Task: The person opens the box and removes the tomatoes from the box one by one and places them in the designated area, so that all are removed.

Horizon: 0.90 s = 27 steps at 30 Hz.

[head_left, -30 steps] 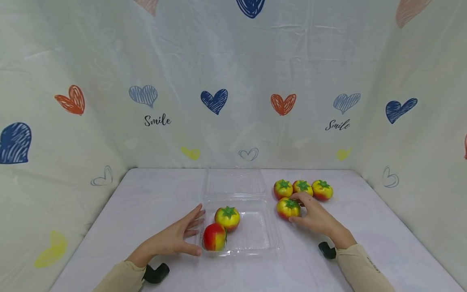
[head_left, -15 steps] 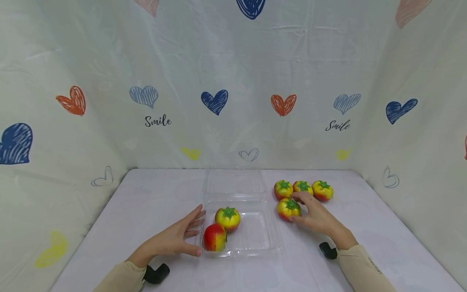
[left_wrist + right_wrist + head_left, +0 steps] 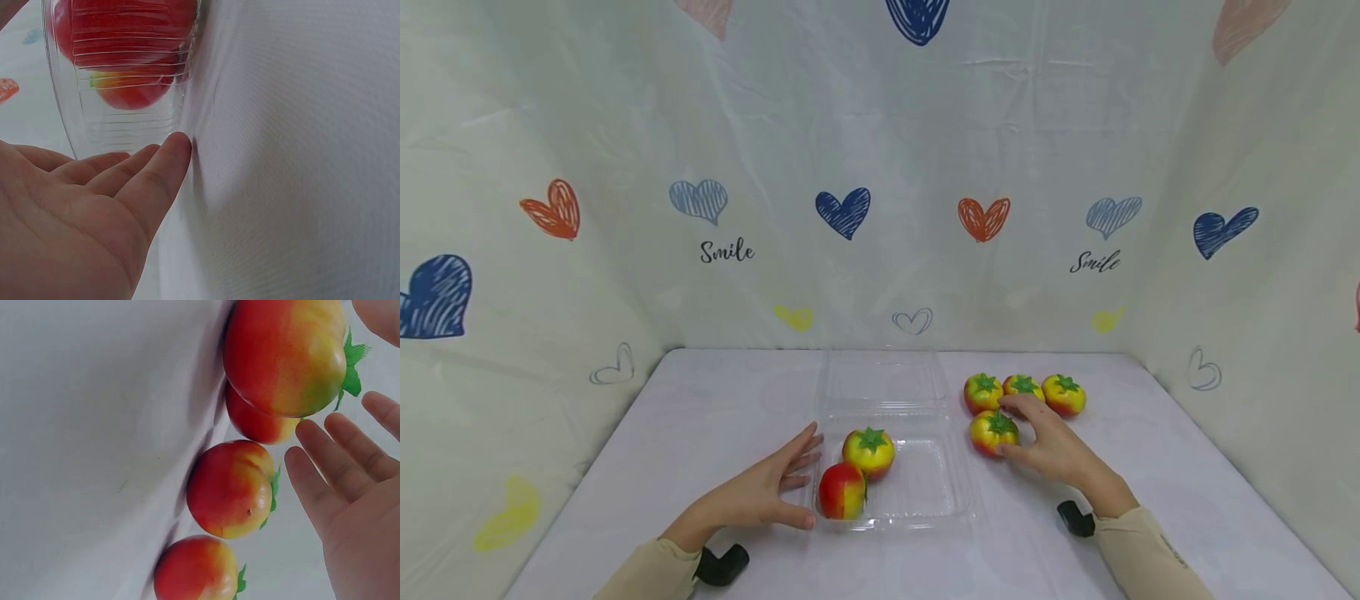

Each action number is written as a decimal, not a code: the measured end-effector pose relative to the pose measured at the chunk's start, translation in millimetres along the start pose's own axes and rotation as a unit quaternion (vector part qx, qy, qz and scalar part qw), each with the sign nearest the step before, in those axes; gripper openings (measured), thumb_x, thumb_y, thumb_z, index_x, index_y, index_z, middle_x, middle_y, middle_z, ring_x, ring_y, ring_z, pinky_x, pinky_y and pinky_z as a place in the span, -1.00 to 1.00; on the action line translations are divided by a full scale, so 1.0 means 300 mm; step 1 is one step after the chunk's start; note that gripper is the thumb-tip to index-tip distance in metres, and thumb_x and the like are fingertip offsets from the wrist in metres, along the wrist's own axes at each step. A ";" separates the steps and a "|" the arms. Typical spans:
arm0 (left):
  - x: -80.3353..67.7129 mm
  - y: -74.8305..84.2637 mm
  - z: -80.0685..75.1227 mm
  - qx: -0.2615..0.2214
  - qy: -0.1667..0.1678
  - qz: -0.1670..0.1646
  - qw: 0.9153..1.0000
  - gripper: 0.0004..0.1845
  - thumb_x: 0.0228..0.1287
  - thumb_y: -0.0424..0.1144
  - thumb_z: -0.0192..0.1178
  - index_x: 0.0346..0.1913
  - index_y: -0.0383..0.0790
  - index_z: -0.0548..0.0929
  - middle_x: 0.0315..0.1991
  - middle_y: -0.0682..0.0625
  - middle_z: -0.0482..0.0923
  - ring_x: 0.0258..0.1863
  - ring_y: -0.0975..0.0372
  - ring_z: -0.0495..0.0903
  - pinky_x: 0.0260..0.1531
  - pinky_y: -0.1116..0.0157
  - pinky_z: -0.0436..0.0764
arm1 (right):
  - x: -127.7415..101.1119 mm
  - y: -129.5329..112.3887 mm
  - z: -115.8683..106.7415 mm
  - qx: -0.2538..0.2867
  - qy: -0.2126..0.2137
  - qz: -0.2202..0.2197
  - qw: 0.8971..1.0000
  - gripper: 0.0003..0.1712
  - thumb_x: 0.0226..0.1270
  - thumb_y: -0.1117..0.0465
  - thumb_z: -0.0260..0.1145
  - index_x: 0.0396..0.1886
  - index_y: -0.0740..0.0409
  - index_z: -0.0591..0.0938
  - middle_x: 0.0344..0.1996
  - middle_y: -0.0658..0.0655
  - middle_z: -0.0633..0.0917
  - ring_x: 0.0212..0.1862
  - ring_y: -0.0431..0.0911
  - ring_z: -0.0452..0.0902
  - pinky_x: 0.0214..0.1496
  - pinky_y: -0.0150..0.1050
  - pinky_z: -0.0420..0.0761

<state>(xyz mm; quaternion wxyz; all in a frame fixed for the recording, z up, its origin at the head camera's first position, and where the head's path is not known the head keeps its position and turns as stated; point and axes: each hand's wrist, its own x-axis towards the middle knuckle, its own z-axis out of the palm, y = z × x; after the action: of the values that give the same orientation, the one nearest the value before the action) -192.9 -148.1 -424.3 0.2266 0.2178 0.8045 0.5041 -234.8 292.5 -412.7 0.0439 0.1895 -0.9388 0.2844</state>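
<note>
A clear plastic clamshell box (image 3: 958, 500) lies open at the table's middle. It holds an upright red-yellow tomato (image 3: 868, 452) and a second one on its side (image 3: 842, 491). My left hand (image 3: 790, 479) lies flat on the table with straight fingers against the box's left wall (image 3: 125, 112). To the right of the box, my right hand (image 3: 1017, 429) cups a loose tomato (image 3: 987, 433). Thumb and fingers reach round it, and the right wrist view shows the fingers (image 3: 325, 462) nearly straight with a gap to this tomato (image 3: 284, 356). Three more tomatoes (image 3: 1022, 386) sit in a row just behind.
The box's lid (image 3: 880, 379) lies folded back toward the rear. Fabric walls printed with hearts close in the table at the back and on both sides. Bare white tabletop (image 3: 715, 408) stretches left of the box and at the right front.
Both hands and all tomatoes keep their places. Only the head view has tipped slightly.
</note>
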 end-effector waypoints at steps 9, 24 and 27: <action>-0.002 -0.002 -0.001 0.003 -0.002 0.005 1.000 0.22 0.01 -0.02 0.45 0.53 -0.14 -0.24 0.49 -0.26 -0.06 0.33 -0.15 0.26 0.18 0.03 0.44 | -0.002 -0.015 -0.007 -0.013 0.015 -0.041 0.999 -0.26 0.09 0.09 0.49 0.26 0.11 0.42 0.20 0.07 0.45 0.17 0.03 0.43 0.24 0.08 0.44; -0.001 -0.004 -0.003 0.002 -0.003 0.004 1.000 0.23 0.01 -0.03 0.45 0.53 -0.13 -0.24 0.49 -0.25 -0.06 0.35 -0.13 0.23 0.20 0.03 0.42 | 0.021 -0.115 -0.005 -0.035 0.024 -0.083 0.996 -0.30 0.12 -0.03 0.45 0.24 0.11 0.47 0.22 0.13 0.46 0.25 0.12 0.35 0.24 0.19 0.39; -0.001 -0.006 -0.002 -0.001 -0.003 0.003 1.000 0.22 0.01 -0.03 0.45 0.53 -0.13 -0.24 0.49 -0.25 -0.06 0.35 -0.13 0.23 0.20 0.02 0.42 | 0.029 -0.143 -0.008 -0.034 0.020 -0.093 0.995 -0.31 0.13 -0.01 0.45 0.24 0.08 0.47 0.24 0.10 0.45 0.26 0.08 0.34 0.25 0.16 0.40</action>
<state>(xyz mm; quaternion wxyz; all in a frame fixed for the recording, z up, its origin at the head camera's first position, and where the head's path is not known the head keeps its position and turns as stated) -193.2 -149.4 -425.6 0.2274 0.2217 0.8028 0.5045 -226.5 258.1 -387.0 0.0949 0.2683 -0.9254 0.2504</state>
